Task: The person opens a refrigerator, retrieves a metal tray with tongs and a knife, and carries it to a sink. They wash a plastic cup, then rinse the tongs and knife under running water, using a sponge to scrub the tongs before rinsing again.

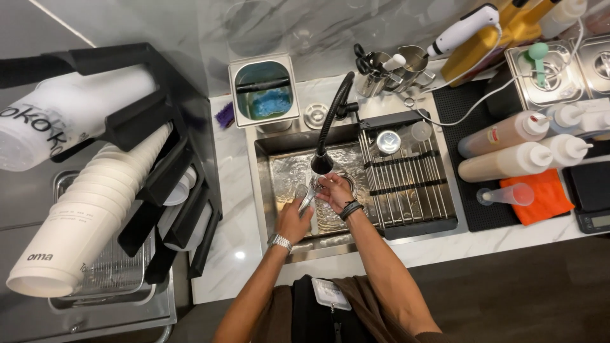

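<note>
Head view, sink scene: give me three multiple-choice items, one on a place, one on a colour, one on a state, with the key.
1. Where are both hands?
A. Over the sink, under the tap
B. On the orange cloth
C. At the cup stacks

2. What colour is the tap's hose?
A. White
B. Black
C. Red

3. What is the left hand doing?
A. Resting flat and empty
B. Gripping a paper cup
C. Holding a small shiny metal tool

Key: 1 A, the left hand and right hand meet above the sink, just below the tap. 2 B, the hose arches up black against the pale counter. 3 C, a metal tool sticks up from its closed fingers; what kind it is, I cannot tell.
</note>
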